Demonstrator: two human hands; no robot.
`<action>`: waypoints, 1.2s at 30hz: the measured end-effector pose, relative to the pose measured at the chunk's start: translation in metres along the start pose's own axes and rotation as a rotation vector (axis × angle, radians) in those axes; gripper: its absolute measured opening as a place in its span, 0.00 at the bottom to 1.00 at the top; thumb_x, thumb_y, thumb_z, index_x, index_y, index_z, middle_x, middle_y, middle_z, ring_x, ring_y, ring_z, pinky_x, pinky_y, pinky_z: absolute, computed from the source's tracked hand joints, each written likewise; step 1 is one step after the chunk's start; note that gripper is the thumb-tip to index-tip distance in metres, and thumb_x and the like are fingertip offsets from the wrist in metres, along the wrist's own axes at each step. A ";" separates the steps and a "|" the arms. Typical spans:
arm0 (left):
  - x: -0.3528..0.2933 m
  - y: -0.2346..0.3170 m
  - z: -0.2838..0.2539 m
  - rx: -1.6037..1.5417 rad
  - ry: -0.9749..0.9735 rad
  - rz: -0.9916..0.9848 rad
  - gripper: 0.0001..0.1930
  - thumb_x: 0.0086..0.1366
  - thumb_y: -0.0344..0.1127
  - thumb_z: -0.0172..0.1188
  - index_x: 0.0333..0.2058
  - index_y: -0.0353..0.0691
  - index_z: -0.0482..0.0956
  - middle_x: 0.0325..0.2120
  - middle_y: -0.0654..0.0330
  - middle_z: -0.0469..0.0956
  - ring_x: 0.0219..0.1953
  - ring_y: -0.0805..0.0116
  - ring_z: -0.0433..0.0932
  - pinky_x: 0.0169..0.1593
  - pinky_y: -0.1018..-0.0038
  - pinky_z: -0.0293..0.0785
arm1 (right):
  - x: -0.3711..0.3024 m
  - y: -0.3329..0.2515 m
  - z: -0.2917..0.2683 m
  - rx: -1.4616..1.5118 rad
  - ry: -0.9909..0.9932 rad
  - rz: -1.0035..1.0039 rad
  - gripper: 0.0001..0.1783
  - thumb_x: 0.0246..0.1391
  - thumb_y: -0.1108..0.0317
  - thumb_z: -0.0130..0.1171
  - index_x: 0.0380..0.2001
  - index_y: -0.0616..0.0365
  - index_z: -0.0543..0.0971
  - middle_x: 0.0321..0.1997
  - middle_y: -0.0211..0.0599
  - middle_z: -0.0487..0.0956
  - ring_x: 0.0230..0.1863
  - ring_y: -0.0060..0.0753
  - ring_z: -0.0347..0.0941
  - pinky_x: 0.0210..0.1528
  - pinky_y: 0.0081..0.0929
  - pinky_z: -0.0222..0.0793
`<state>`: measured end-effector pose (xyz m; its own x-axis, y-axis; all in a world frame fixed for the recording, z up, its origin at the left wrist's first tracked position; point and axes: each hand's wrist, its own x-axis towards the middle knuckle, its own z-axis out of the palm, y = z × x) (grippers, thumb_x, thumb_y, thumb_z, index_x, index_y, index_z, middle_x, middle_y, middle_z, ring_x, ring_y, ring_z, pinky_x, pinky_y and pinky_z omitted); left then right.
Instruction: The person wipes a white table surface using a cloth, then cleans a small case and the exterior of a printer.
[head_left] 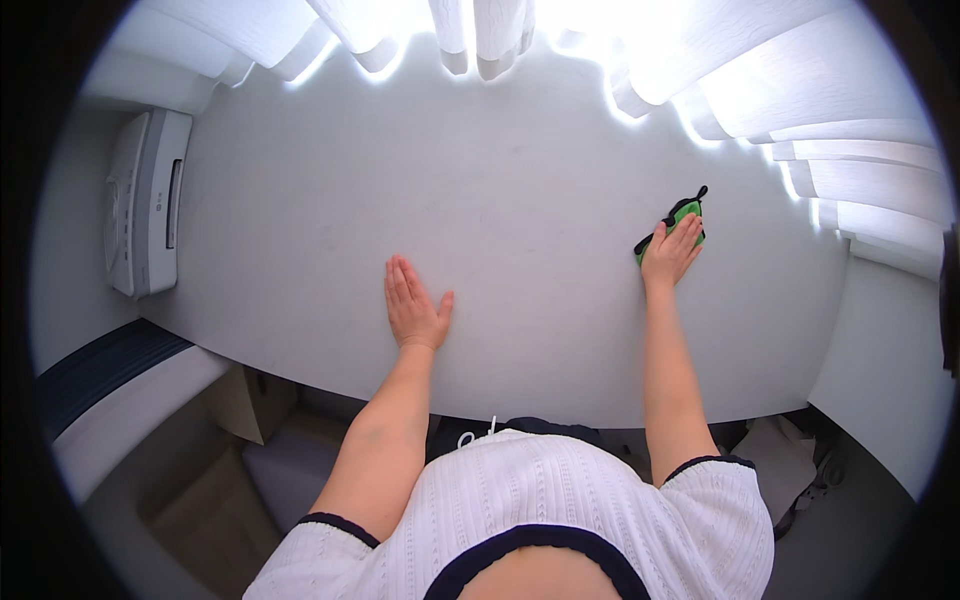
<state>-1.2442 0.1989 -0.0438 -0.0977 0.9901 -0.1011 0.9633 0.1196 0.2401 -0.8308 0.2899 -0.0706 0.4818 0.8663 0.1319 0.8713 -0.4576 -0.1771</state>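
My right hand (671,256) holds a folded green cloth (687,209) against the tabletop, toward the right side. The fingers lie over the cloth, with the thumb at its left edge; how they grip it underneath is hidden. Black edging runs around the cloth, and a small black loop sticks out at its far end. Nearer the middle, my left hand (414,310) rests palm down on the pale grey table (530,220). It is open, its fingers stretched out and the thumb apart, with nothing in it.
A white box-shaped appliance (150,203) with a dark slot stands at the left end. White curtains (800,75) hang along the far and right edges, bright light behind them. Beyond the right edge rises a pale panel (875,340). A beige box (240,405) sits below the table's left front.
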 end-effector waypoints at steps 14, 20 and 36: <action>0.001 -0.006 0.003 -0.011 0.033 0.041 0.51 0.58 0.54 0.59 0.67 0.27 0.42 0.69 0.45 0.44 0.71 0.48 0.42 0.72 0.58 0.43 | 0.009 -0.233 0.034 0.079 -0.115 -0.519 0.38 0.65 0.42 0.37 0.70 0.52 0.52 0.76 0.43 0.47 0.76 0.41 0.38 0.74 0.44 0.30; 0.000 -0.006 0.004 -0.028 0.033 0.040 0.51 0.57 0.54 0.59 0.67 0.28 0.43 0.69 0.45 0.45 0.71 0.48 0.43 0.71 0.57 0.43 | -0.052 -0.350 0.046 0.233 -0.202 -0.892 0.38 0.63 0.41 0.41 0.69 0.50 0.56 0.75 0.39 0.52 0.76 0.38 0.42 0.74 0.46 0.33; 0.000 -0.007 0.004 -0.038 0.031 0.046 0.52 0.57 0.53 0.61 0.67 0.29 0.41 0.69 0.46 0.44 0.71 0.49 0.42 0.71 0.57 0.43 | 0.070 -0.151 0.026 -0.110 -0.109 -0.378 0.36 0.66 0.45 0.34 0.72 0.46 0.47 0.77 0.33 0.45 0.77 0.33 0.37 0.74 0.51 0.26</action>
<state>-1.2496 0.1977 -0.0493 -0.0618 0.9963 -0.0591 0.9569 0.0760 0.2802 -0.9313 0.4250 -0.0604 0.1177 0.9911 0.0621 0.9928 -0.1161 -0.0295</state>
